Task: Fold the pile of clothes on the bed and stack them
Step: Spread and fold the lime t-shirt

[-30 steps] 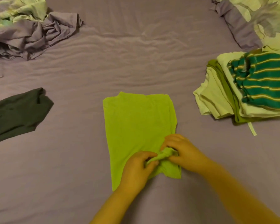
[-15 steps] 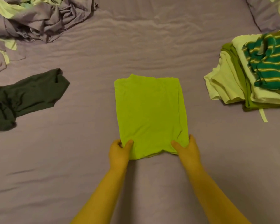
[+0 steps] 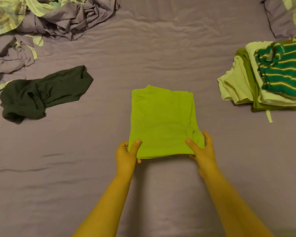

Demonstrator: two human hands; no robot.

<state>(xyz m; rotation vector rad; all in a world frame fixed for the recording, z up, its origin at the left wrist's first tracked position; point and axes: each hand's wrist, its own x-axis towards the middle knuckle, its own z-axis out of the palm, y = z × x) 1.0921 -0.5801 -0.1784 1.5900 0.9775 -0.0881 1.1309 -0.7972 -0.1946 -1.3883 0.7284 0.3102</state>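
Nearest, two bare forearms reach out over the purple bed sheet (image 3: 161, 48). The left hand (image 3: 126, 155) pinches the near left corner of the lime green garment (image 3: 162, 122), thumb lying on top of the cloth and the other fingers tucked beneath its edge. The right hand (image 3: 203, 153) grips the near right corner the same way, thumb on top, fingers wrapped around the side and under. The near edge of the garment looks slightly raised off the sheet between the two hands, with a shadow below it; the far part lies flat.

The garment itself is folded into a neat rectangle, sitting in the middle of the bed, with a small peak of fabric at its far left corner and a few creases near the right hand.

Further off to the left, well apart from the green piece, a dark garment (image 3: 44, 94) lies crumpled and unfolded on the sheet. Off to the right stands the stack of folded clothes (image 3: 243, 86): pale cream pieces and an olive one underneath, with a green striped shirt (image 3: 285, 71) on top and a thin pale strap trailing off its near side.

At the far left, a rumpled heap of purple and pale patterned fabric (image 3: 58, 19) sprawls across the corner of the bed. At the far right, a purple pillow (image 3: 277, 16) rests behind the stack.
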